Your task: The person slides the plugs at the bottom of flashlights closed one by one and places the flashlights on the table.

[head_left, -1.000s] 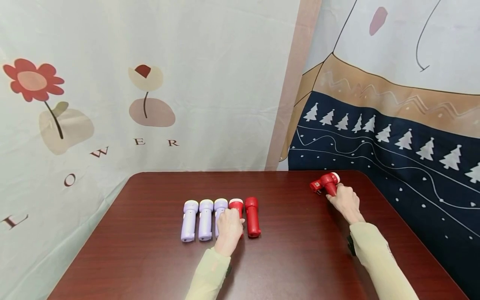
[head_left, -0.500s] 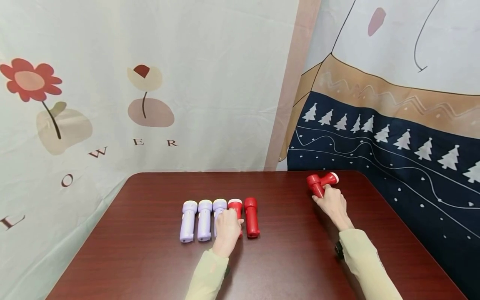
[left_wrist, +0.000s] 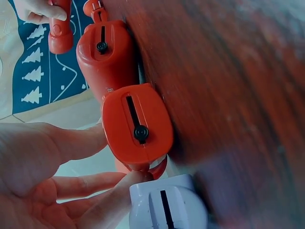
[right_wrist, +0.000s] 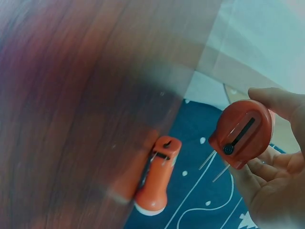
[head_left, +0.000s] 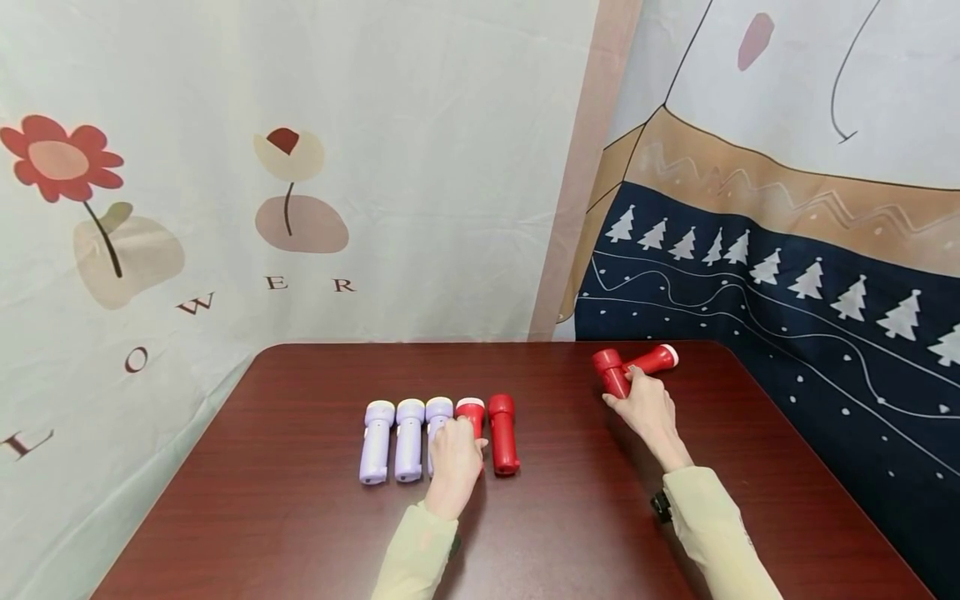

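Observation:
My left hand [head_left: 453, 462] grips a red flashlight [head_left: 471, 409] with a white rim, which stands in a row on the table and is partly covered by the hand. Thumb and fingers close round its sides in the left wrist view. Right of it lies another red flashlight [head_left: 503, 435]. Held by my right hand [head_left: 647, 413] is a third red flashlight [head_left: 611, 372], its head pointing away; two metal prongs stick out of its end [right_wrist: 244, 133] in the right wrist view. Behind that hand a white-rimmed red flashlight [head_left: 654, 358] lies at an angle near the far right corner.
Three lavender flashlights, the middle one [head_left: 409, 442] among them, stand side by side left of my left hand. The brown table [head_left: 300, 533] ends at a far edge, with a printed curtain [head_left: 450, 167] behind it and a dark blue cloth [head_left: 750, 292] at the right.
My right hand has carried its red flashlight leftwards, away from the white-rimmed one lying at the corner. Its prongs no longer show in the head view. The left hand has stayed in place.

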Action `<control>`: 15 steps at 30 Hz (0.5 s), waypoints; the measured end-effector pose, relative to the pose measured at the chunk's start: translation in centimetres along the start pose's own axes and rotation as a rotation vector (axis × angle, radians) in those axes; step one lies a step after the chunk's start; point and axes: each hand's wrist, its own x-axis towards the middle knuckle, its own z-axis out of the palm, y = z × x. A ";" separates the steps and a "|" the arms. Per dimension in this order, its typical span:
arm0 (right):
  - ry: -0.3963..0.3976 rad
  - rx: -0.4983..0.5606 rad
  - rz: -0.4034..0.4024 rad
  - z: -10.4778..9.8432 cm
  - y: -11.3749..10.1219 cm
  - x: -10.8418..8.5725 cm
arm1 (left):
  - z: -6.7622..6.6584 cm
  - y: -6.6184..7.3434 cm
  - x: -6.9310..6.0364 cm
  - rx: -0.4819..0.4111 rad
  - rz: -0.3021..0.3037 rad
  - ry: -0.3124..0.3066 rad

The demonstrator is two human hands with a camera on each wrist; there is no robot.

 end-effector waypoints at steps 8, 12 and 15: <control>-0.028 0.012 0.001 -0.2 -1.0 -0.7 | -0.1 0.1 -0.1 0.017 0.048 0.055; -0.048 0.035 0.005 -0.2 -1.5 -1.1 | -0.2 0.2 -0.1 0.022 0.041 0.063; -0.058 0.054 0.018 -0.2 -1.9 -1.3 | -0.3 0.4 -0.2 0.018 0.010 0.038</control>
